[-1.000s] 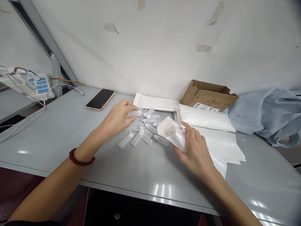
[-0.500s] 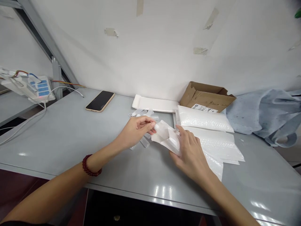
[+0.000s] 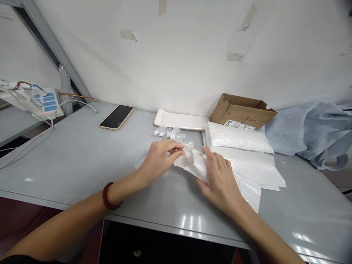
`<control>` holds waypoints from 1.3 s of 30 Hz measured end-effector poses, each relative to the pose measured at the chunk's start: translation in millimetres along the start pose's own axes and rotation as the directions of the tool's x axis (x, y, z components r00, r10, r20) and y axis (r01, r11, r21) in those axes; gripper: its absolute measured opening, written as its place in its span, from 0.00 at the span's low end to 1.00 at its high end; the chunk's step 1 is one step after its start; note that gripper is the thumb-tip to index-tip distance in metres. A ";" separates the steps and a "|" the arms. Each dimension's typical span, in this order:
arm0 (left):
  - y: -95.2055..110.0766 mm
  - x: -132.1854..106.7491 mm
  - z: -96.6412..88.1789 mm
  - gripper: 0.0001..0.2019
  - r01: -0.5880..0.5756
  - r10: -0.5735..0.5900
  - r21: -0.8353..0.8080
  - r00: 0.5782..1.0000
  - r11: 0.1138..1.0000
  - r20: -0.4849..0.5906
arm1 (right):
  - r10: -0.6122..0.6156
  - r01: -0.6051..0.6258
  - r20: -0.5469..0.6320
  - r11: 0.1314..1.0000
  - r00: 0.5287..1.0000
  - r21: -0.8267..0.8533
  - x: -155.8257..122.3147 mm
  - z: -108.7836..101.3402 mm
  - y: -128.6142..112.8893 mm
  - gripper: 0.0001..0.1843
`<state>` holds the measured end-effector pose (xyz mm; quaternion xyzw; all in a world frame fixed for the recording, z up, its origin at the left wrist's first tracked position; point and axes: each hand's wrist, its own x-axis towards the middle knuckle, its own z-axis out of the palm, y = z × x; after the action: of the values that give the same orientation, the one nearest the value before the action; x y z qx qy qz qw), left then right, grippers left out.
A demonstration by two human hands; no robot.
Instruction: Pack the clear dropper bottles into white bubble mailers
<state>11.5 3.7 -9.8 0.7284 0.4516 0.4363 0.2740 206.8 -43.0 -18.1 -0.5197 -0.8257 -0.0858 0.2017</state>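
Observation:
My right hand (image 3: pixel 221 179) is closed around a small white bubble mailer (image 3: pixel 199 167), its open mouth facing left. At that mouth my left hand (image 3: pixel 162 157), with a red bead bracelet (image 3: pixel 110 196) on its wrist, is pinched shut. A small whitish piece shows by its fingertips, too blurred to name, and I cannot tell whether the fingers grip it or the mailer's edge. Behind the left hand lie several small translucent plastic pieces (image 3: pixel 165 132) with thin loops. More flat white bubble mailers (image 3: pixel 247 167) lie under and beyond the right hand, with a puffed one (image 3: pixel 239 138) on top.
A long white packet (image 3: pixel 183 121) lies along the wall beside an open cardboard box (image 3: pixel 244 112). Grey-blue cloth (image 3: pixel 299 128) is heaped at the right. On the left are a phone (image 3: pixel 117 117), a power strip (image 3: pixel 49 102) and a white cable (image 3: pixel 30 141).
My left hand has shifted slightly down and right at the mailer's mouth. The mailer has tipped a little lower, and my right hand keeps its hold.

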 end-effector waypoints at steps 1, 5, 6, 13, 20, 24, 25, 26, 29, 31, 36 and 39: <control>0.7 -1.2 1.5 0.04 -0.031 0.031 0.004 1.000 1.000 -0.001 | -0.004 0.004 -0.005 1.000 1.000 -0.004 0.0 0.1 -0.3 0.38; 5.0 -5.4 7.5 0.06 -0.155 0.155 -0.013 0.987 0.988 0.037 | -0.019 0.019 -0.023 0.999 1.000 -0.036 0.0 0.3 -1.5 0.38; 6.2 -6.0 8.7 0.07 -0.169 0.170 -0.020 0.983 0.985 0.066 | -0.024 0.023 -0.025 0.999 0.999 -0.047 -0.1 0.4 -2.2 0.38; 13.8 -6.2 5.1 0.13 -0.224 0.225 -0.045 0.906 0.974 0.359 | -0.049 0.043 -0.032 0.986 0.998 -0.161 2.3 -1.1 -2.5 0.38; 0.3 1.7 -6.2 0.09 -0.117 0.103 0.138 0.989 0.983 0.108 | 0.101 -0.139 -0.146 0.950 0.984 -0.278 8.3 -17.5 22.3 0.38; -10.2 -2.1 5.3 0.13 -0.358 0.182 0.385 0.887 0.851 0.424 | 0.123 -0.156 -0.127 0.940 0.984 -0.304 7.8 -18.3 25.6 0.36; -11.5 -3.6 8.8 0.13 -0.389 0.169 0.422 0.866 0.819 0.470 | 0.118 -0.149 -0.116 0.940 0.986 -0.306 7.5 -17.6 25.1 0.36; -12.3 -4.8 11.8 0.12 -0.411 0.161 0.444 0.851 0.796 0.499 | 0.113 -0.141 -0.106 0.941 0.988 -0.308 7.2 -16.8 24.6 0.35; -12.7 -5.2 13.9 0.09 -0.439 0.178 0.423 0.830 0.792 0.529 | 0.109 -0.130 -0.083 0.943 0.991 -0.307 6.9 -15.1 23.9 0.35; -11.6 -2.6 8.6 0.08 -0.411 0.189 0.361 0.836 0.837 0.515 | 0.121 -0.138 -0.075 0.942 0.990 -0.307 7.2 -15.0 24.5 0.35; -4.9 8.5 -18.0 0.09 -0.115 0.051 0.117 0.895 0.986 0.443 | 0.175 -0.188 -0.067 0.931 0.982 -0.314 8.8 -17.1 28.7 0.34; -1.5 14.7 -30.9 0.11 0.134 -0.101 -0.057 0.912 0.989 0.398 | 0.194 -0.204 -0.065 0.928 0.979 -0.313 9.3 -18.4 30.7 0.34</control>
<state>-13.3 17.7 9.2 0.7608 0.4117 0.2819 0.4149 235.2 -28.1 0.4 -0.6249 -0.7408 -0.2052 0.1365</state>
